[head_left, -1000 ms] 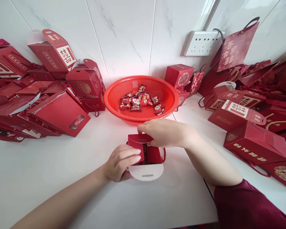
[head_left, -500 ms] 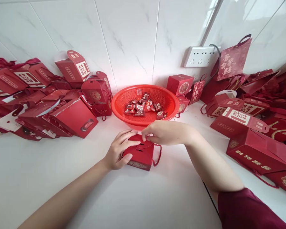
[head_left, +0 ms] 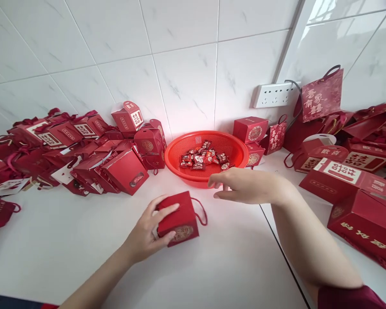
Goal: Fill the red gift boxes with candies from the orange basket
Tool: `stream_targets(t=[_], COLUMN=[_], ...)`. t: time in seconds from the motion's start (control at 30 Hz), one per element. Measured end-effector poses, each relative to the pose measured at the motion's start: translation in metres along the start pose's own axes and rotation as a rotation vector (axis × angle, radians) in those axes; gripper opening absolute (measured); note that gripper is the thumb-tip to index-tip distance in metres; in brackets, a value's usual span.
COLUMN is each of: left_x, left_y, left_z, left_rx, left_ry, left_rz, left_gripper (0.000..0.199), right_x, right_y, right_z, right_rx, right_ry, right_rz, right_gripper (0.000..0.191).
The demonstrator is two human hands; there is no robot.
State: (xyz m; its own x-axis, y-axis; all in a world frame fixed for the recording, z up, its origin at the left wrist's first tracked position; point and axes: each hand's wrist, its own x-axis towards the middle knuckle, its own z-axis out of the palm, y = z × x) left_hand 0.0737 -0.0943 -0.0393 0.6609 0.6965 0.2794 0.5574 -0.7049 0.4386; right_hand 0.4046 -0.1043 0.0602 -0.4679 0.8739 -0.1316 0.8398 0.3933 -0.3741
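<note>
My left hand (head_left: 156, 227) grips the left side of a small red gift box (head_left: 179, 211), thumb on its front and fingers over the top. A gold round pattern marks the box's front, and a red cord handle loops out on its right. Off to the right, my right hand (head_left: 241, 185) hovers with nothing in it, fingers loosely bent and apart, just in front of a red plastic basket (head_left: 172, 161). Several wrapped candies (head_left: 202, 158) lie inside the basket.
Piled red gift boxes (head_left: 125, 171) stand on the left. More gift boxes (head_left: 363, 219) are on the right, beside a hanging-handle gift bag (head_left: 323, 94). A power strip (head_left: 274, 95) is on the tiled wall. A dark seam (head_left: 278, 240) crosses the white table.
My right hand has come off the box and moved right. The box, in my left hand, is turned and shifted slightly left. The view has tilted up and swung left.
</note>
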Motion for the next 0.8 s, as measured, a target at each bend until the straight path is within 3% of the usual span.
stream_targets(t=[0.1,0.2,0.3,0.4,0.5,0.63,0.8], left_x=[0.005,0.028,0.066,0.119,0.182,0.256,0.306], left_y=[-0.004,-0.007,-0.007,-0.011,-0.023,-0.053,-0.097], left_z=[-0.029,-0.068,-0.105,-0.135,-0.157,-0.173,-0.171], left_rx=[0.163,0.306,0.359,0.328,0.29,0.193,0.244], left_ry=[0.32,0.612,0.799,0.948,1.014,0.98,0.983], left_rz=[-0.092,-0.089,-0.098,-0.098,-0.076,-0.252,-0.388], left_gripper=[0.05,0.046,0.045,0.055,0.054,0.049,0.051], right_x=[-0.012,-0.022,-0.03,-0.035,-0.039,-0.045,-0.049], right_y=[0.002,0.005,0.009,0.013,0.015,0.018,0.027], right_z=[-0.01,-0.017,-0.021,-0.024,-0.026,-0.03,-0.035], right_rx=[0.013,0.032,0.052,0.08,0.088,0.073,0.128], right_ry=[0.043,0.108,0.156,0.192,0.227,0.249,0.269], right_rz=[0.024,0.013,-0.001,0.007,0.014,0.033,0.058], right_gripper=[0.027,0.026,0.025,0.025,0.026,0.027,0.028])
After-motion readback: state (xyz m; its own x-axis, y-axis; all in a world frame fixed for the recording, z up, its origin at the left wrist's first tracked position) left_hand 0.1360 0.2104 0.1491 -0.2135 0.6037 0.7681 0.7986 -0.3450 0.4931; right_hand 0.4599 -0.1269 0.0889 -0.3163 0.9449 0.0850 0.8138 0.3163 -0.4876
